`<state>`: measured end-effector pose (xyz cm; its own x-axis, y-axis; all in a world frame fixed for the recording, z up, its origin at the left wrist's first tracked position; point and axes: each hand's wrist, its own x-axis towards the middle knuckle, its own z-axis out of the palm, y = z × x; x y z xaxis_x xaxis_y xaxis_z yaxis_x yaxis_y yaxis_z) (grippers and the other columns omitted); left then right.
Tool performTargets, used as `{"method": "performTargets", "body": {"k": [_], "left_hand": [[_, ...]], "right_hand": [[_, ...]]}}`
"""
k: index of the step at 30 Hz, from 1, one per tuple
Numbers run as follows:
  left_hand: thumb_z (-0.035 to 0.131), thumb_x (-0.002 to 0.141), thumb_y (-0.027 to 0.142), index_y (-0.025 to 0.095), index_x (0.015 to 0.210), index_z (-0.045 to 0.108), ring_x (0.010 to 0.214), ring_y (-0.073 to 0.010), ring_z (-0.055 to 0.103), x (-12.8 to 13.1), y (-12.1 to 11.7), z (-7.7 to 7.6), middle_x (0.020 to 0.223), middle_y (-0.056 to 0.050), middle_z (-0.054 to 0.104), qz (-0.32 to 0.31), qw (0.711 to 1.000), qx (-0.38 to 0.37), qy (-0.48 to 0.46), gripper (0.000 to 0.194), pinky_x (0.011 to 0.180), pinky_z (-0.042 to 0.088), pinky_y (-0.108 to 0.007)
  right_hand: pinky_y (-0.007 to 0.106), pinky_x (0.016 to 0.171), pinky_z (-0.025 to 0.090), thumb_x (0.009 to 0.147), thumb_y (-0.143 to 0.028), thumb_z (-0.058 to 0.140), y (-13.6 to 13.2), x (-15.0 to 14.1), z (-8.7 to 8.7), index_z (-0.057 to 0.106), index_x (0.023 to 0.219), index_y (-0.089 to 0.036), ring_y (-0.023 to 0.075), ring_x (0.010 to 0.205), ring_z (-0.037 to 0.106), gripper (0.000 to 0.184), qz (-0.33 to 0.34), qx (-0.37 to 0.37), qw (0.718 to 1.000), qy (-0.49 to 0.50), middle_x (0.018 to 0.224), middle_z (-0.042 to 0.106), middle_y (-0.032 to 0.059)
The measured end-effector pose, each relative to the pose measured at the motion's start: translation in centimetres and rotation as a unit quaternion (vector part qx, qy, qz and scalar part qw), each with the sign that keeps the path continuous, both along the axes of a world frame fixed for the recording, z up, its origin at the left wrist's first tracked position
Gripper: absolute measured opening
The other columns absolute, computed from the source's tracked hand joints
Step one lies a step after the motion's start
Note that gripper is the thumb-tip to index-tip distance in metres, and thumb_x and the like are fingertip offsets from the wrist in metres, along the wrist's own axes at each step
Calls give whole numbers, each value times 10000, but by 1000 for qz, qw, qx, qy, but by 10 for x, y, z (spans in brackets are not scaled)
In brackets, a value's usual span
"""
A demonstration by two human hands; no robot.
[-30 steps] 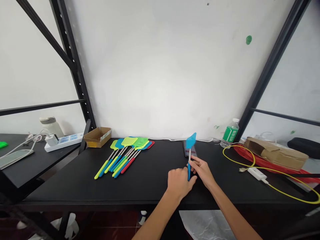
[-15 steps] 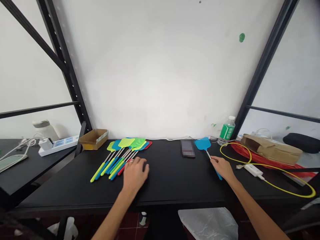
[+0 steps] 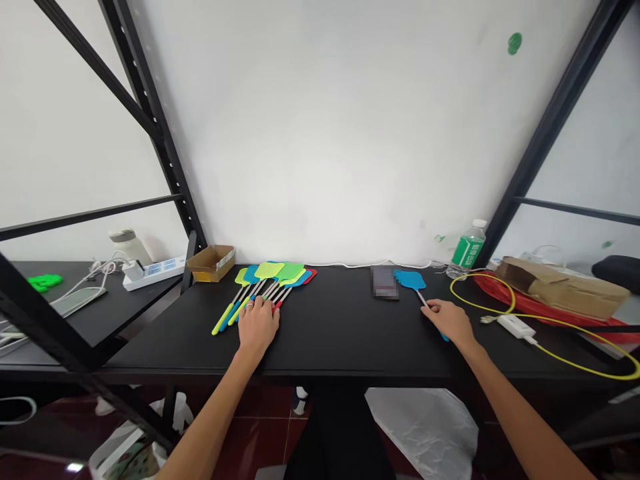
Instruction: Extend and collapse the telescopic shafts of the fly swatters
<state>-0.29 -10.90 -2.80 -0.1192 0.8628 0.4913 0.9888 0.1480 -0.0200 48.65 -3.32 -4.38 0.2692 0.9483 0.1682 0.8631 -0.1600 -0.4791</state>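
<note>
A bundle of fly swatters point(image 3: 270, 270) in yellow, green, blue and red lies slanted on the left part of the black table. My left hand point(image 3: 257, 325) covers the right-hand handles of the bundle, its fingers bent down around them. The exact grip is partly hidden beneath the hand. On the right, my right hand point(image 3: 450, 320) pinches the thin shaft of a single blue fly swatter point(image 3: 413, 280). Its head points away from me, beside a dark, pixelated flat object point(image 3: 385, 283). The blue handle end shows below my right fingers.
A small open cardboard box point(image 3: 211, 263) sits at the table's back left. Back right stands a green-labelled bottle point(image 3: 467, 250). A yellow cable point(image 3: 570, 323) with a white adapter point(image 3: 516, 326) and a brown paper package point(image 3: 565, 287) lie right. Black metal posts point(image 3: 170, 147) rise either side.
My left hand has moved left onto the swatter handles and its fingers have closed over them. My right hand stays on the blue swatter. The view has shifted somewhat left and down.
</note>
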Motion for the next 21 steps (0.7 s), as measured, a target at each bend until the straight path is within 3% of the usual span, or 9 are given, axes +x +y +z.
{"method": "performTargets", "body": {"k": [13,21], "left_hand": [[374,977,347,159,915,652,979,-324,621,3,-1,-1,919,-131,694,-50,998,38,31,342,861,394,-409],[392,977,392,186,1022,622,682,-267,642,1,2,-1,669,-48,663,-84,996,-24,-31,312,743,394,-351]], "right_hand": [[328,757,478,851,-359,573,-15,-13,6,758,1136,-239,288,1000,696,361,-30,31,999,7,1013,774,65],[317,738,463,826,-348,603,-16,-15,5,774,1074,-275,286,980,699,310,-23,28,999,-2,980,778,38]]}}
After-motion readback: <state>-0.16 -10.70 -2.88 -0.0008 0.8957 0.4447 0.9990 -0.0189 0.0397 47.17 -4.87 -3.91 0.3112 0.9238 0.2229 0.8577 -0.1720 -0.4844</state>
